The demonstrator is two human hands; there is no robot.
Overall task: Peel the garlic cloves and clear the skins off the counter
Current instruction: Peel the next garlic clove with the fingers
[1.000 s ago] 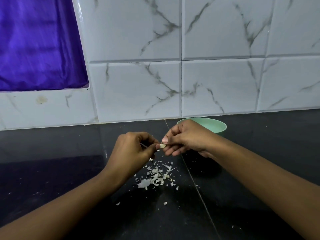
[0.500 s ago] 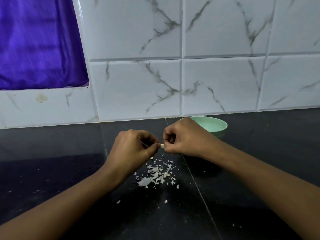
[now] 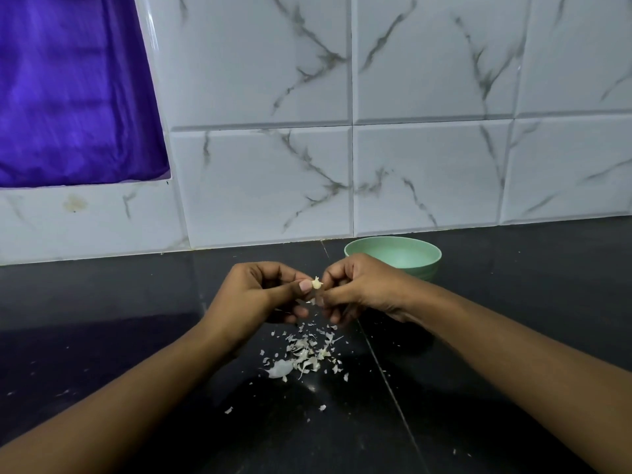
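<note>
Both hands meet above the black counter [image 3: 102,336]. A small pale garlic clove [image 3: 316,283] sits between them; my left hand [image 3: 253,299] pinches it with thumb and curled fingers, and my right hand [image 3: 359,289] pinches it from the other side. Most of the clove is hidden by the fingers. A heap of white garlic skins [image 3: 304,357] lies on the counter just below the hands, with stray flakes scattered nearer me. A mint-green bowl [image 3: 410,258] stands behind my right hand; its contents are out of sight.
A white marble-patterned tiled wall [image 3: 410,165] rises right behind the bowl. A purple cloth [image 3: 68,90] fills a recess at the upper left. A seam in the counter runs diagonally under my right wrist.
My hands have stayed in place over the heap. The fingers have shifted on the clove, and a frayed bit of skin now sticks up between the thumbs.
</note>
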